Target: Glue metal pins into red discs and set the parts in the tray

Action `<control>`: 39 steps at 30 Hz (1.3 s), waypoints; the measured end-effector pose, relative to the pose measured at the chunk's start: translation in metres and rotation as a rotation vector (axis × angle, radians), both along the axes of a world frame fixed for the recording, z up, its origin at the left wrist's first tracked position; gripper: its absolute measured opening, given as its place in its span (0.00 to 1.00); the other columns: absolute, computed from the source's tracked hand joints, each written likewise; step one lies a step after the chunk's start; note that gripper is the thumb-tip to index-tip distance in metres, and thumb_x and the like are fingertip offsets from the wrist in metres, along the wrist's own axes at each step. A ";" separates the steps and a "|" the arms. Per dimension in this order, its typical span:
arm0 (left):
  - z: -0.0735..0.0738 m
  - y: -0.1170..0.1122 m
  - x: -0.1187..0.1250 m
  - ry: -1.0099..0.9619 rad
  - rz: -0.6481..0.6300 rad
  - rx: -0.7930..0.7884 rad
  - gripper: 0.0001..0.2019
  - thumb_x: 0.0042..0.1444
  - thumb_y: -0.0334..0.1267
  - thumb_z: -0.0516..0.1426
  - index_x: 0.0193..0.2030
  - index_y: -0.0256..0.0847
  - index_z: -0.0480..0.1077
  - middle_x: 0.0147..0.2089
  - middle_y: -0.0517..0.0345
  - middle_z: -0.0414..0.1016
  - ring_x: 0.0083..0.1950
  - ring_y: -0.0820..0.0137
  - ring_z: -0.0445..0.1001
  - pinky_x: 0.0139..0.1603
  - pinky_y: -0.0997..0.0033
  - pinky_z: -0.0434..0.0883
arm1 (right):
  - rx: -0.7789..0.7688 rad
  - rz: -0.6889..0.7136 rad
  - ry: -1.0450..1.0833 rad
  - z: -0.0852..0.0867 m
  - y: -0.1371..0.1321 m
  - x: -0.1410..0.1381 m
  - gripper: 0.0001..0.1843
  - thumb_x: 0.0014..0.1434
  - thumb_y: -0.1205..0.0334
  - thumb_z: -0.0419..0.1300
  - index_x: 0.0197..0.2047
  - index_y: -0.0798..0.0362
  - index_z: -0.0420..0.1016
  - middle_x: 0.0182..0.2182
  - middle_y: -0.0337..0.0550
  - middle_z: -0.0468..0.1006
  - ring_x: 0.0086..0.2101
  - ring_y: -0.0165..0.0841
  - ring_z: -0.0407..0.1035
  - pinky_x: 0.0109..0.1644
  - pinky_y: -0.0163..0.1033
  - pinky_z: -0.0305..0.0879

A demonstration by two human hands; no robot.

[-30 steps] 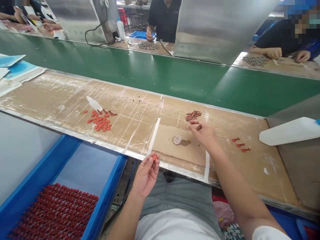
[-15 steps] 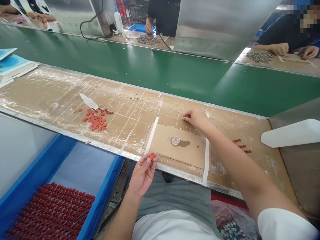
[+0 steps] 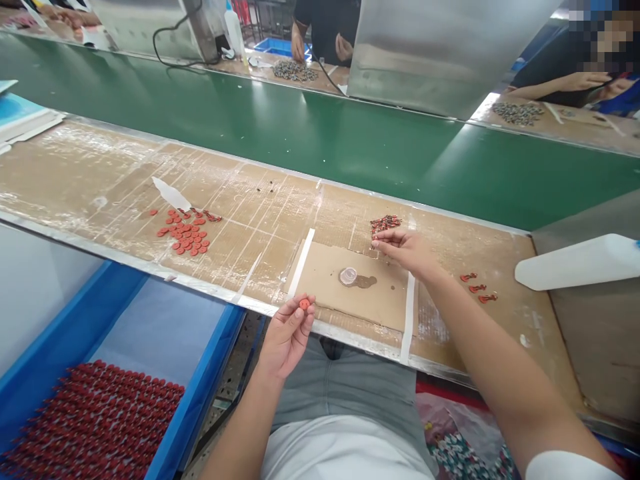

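The left hand [image 3: 286, 340] is raised just in front of the bench edge, thumb and fingertips closed in a pinch on a small red disc [image 3: 304, 304], which is held clear of the bench. The right hand [image 3: 406, 253] is half open, reaching over the bench with its fingers loosely curled. Its fingertips [image 3: 379, 243] are just below a small heap of red-and-dark parts [image 3: 385, 224]. Whether they have hold of anything cannot be told from this view.

A taped cardboard sheet [image 3: 350, 287] lies on the bench [image 3: 250, 190] between the hands, with a small round clear cap [image 3: 348, 275] on it beside a dark stain. Left of the sheet is a loose group of red discs [image 3: 184, 235]; right of it, three red parts [image 3: 477, 288] lie spaced apart, near a white plastic scoop [image 3: 580, 262].

Below the bench on the left, a blue tray [image 3: 195, 350] holds rows of red pieces [image 3: 95, 420]. Beyond the bench runs a green belt [image 3: 320, 150]. On the far side, behind metal panels [image 3: 440, 47], two co-workers sit at heaps of grey parts [image 3: 295, 71] — their hands are apart from this work.
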State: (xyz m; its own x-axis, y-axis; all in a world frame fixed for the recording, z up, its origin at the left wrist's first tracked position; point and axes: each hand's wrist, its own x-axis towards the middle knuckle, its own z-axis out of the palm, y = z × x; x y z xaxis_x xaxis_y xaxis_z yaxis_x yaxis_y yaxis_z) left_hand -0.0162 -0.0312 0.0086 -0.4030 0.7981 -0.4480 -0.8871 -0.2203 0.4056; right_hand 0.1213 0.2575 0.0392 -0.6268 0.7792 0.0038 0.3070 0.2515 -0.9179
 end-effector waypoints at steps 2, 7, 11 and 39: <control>0.000 0.007 0.001 -0.013 -0.009 0.031 0.13 0.49 0.26 0.68 0.43 0.39 0.79 0.45 0.53 0.83 0.41 0.75 0.82 0.44 0.83 0.78 | -0.038 -0.059 0.048 -0.007 -0.013 0.012 0.23 0.46 0.46 0.73 0.39 0.54 0.82 0.31 0.46 0.84 0.28 0.33 0.76 0.32 0.38 0.75; 0.003 0.030 0.009 -0.087 -0.007 0.102 0.10 0.56 0.25 0.63 0.44 0.39 0.78 0.45 0.57 0.82 0.41 0.79 0.81 0.46 0.83 0.77 | 0.104 -0.128 0.008 -0.027 -0.037 0.027 0.20 0.50 0.48 0.70 0.41 0.55 0.83 0.33 0.47 0.84 0.27 0.33 0.76 0.30 0.39 0.74; 0.003 0.041 0.021 -0.053 0.071 0.113 0.09 0.57 0.27 0.63 0.44 0.38 0.78 0.46 0.55 0.82 0.40 0.79 0.81 0.46 0.82 0.77 | 0.191 -0.223 0.081 -0.027 -0.052 0.022 0.17 0.52 0.51 0.70 0.40 0.54 0.84 0.33 0.46 0.85 0.29 0.34 0.77 0.33 0.41 0.76; -0.003 0.044 0.026 0.022 0.097 0.085 0.10 0.51 0.29 0.67 0.42 0.38 0.78 0.45 0.54 0.82 0.41 0.75 0.81 0.48 0.76 0.77 | 0.539 -0.161 0.211 -0.033 -0.093 -0.008 0.10 0.57 0.54 0.66 0.40 0.47 0.82 0.34 0.43 0.85 0.27 0.34 0.74 0.33 0.44 0.75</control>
